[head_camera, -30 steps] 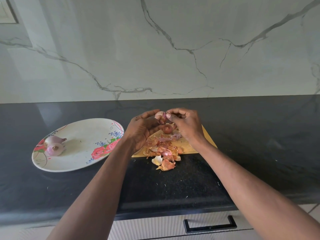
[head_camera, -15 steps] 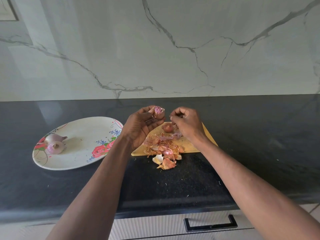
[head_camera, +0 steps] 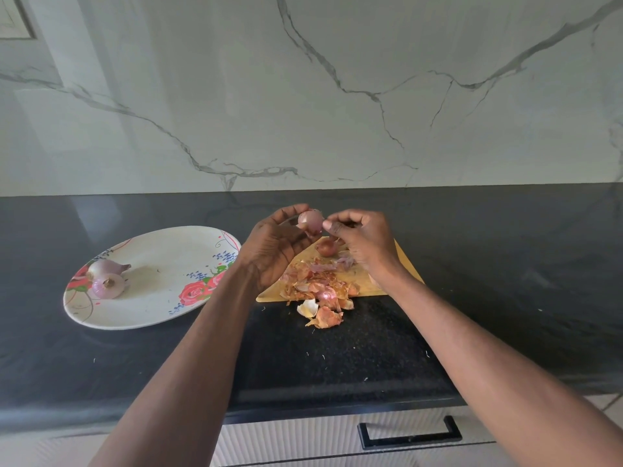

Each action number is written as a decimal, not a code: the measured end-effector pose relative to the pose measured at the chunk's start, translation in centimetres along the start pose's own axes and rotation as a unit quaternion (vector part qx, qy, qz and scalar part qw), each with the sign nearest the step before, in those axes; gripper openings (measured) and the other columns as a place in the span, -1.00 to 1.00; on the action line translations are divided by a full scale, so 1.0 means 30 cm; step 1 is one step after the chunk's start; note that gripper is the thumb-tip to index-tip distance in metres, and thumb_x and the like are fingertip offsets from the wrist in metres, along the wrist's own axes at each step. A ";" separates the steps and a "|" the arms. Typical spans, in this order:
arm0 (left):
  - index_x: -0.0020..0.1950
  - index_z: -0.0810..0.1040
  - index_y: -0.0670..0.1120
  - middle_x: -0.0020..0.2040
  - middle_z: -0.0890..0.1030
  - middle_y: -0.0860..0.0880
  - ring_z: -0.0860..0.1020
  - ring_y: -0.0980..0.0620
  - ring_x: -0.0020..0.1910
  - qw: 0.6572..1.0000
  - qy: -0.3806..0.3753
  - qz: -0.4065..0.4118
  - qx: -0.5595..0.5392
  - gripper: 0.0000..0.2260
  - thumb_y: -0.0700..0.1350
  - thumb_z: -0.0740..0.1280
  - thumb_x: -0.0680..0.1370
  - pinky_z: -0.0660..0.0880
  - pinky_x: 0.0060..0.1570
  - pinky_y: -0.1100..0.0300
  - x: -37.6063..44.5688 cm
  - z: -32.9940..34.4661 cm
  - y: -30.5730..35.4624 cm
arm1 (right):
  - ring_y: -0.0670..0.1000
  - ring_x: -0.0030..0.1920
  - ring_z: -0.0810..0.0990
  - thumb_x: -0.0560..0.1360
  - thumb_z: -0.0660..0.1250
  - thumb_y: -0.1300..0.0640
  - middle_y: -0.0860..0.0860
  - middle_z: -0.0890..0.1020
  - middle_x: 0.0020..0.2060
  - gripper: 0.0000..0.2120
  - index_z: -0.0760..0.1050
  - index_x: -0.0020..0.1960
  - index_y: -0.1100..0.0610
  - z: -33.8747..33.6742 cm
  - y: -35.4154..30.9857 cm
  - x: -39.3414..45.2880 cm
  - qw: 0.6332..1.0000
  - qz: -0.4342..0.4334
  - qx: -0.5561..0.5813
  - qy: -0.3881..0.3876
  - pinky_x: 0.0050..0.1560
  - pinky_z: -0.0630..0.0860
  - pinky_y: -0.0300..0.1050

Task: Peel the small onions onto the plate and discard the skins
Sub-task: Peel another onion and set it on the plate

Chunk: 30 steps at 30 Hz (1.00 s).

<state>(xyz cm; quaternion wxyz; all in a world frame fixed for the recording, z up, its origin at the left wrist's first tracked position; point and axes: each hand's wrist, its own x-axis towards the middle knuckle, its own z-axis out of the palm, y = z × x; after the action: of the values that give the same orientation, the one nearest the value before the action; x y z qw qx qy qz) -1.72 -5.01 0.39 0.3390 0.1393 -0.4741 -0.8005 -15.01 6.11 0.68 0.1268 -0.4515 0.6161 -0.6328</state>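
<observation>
My left hand (head_camera: pixel 274 246) holds a small pink onion (head_camera: pixel 310 221) up above the wooden cutting board (head_camera: pixel 406 264). My right hand (head_camera: pixel 362 242) is curled beside it, with thumb and fingertips at the onion's right side, pinching at its skin. An unpeeled brown onion (head_camera: pixel 326 247) lies on the board under my hands. A heap of onion skins (head_camera: pixel 320 291) covers the board's near part and spills onto the black counter. Two peeled onions (head_camera: pixel 108 276) lie at the left of the white flowered plate (head_camera: pixel 161 298).
The black counter (head_camera: pixel 505 298) runs to a marble wall behind. A drawer with a black handle (head_camera: pixel 409 433) sits below the counter's front edge.
My hands parted half a second ago, the left keeping the onion; now the right hand is back at the onion's side. Both hands are slightly higher.
</observation>
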 end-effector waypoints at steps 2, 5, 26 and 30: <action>0.16 0.56 -0.25 0.09 0.62 -0.25 0.64 -0.15 0.00 1.000 -0.009 0.004 -0.008 -0.75 -0.45 0.21 0.57 0.55 0.26 -0.06 -0.001 0.004 -0.003 | -0.25 -0.37 0.64 0.51 0.45 0.30 -0.08 0.67 -0.26 -0.96 0.66 -0.06 0.19 0.003 -0.009 -0.004 1.000 -0.008 -0.022 0.000 -0.38 0.47 -0.43; 0.14 0.56 -0.24 0.03 0.66 -0.22 0.66 -0.12 -0.05 1.000 -0.009 0.002 -0.019 -0.75 -0.42 0.31 0.50 0.60 0.18 0.01 -0.007 0.008 -0.003 | -0.32 -0.38 0.60 0.56 0.39 0.30 -0.06 0.63 -0.23 -0.96 0.63 -0.05 0.24 0.014 -0.006 -0.010 0.997 -0.031 -0.069 -0.002 -0.40 0.43 -0.47; 0.18 0.52 -0.29 0.02 0.65 -0.27 0.67 -0.17 0.00 0.999 0.015 -0.027 -0.037 -0.83 -0.35 0.27 0.60 0.63 0.12 -0.02 -0.019 0.010 0.010 | -0.27 -0.29 0.62 0.52 0.45 0.23 -0.12 0.65 -0.23 -0.93 0.69 -0.01 0.18 0.016 -0.001 -0.010 0.989 -0.084 -0.122 0.018 -0.30 0.50 -0.42; 0.14 0.52 -0.29 -0.01 0.66 -0.27 0.69 -0.17 -0.04 0.998 0.015 -0.031 -0.046 -0.86 -0.33 0.27 0.59 0.65 0.09 0.00 -0.022 0.018 0.011 | -0.25 -0.34 0.63 0.50 0.49 0.17 -0.09 0.68 -0.25 -0.91 0.69 -0.03 0.19 0.019 0.002 -0.014 0.992 -0.070 -0.105 0.011 -0.33 0.49 -0.41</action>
<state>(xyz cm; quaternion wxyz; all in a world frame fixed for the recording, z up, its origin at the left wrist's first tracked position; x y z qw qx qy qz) -1.41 -4.32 0.88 0.3271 0.1505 -0.4271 -0.8294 -14.39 6.02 0.35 0.0273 -0.4977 0.6475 -0.5765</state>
